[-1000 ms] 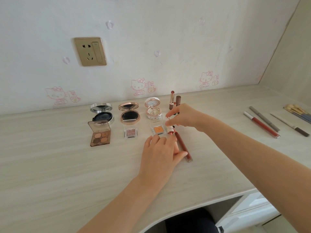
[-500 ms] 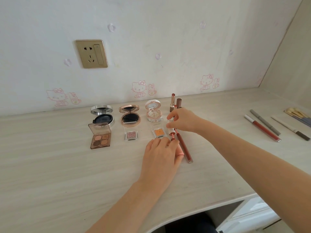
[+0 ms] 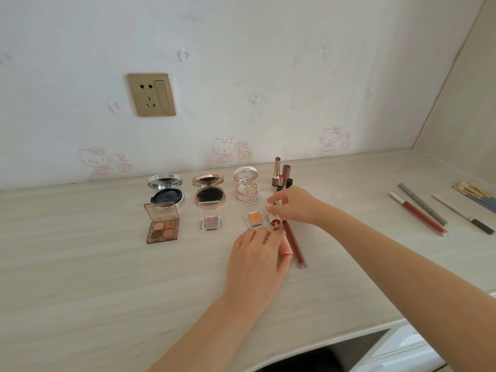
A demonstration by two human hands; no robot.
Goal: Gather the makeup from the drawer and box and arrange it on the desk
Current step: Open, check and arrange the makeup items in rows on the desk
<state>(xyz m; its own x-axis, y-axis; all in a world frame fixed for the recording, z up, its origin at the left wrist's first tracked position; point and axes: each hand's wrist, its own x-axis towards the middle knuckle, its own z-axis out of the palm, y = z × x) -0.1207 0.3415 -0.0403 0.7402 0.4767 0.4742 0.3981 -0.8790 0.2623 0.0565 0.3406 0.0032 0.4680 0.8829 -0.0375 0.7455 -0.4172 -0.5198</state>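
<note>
Count on desk: 3 open round compacts in back row, 3 open eyeshadow cases in front of them, 4 upright lipstick pieces right of the compacts; well apart at far right, 1 red tube, 2 pencils, 1 bundle of brushes. Long gloss tube lies flat just right of the cases, long axis near-to-far, base toward the person. Beside it lies a short tube, roughly the same axis: right hand pinches its pale far end, while left hand rests flat, fingers straight, tips at its rose near end.
</note>
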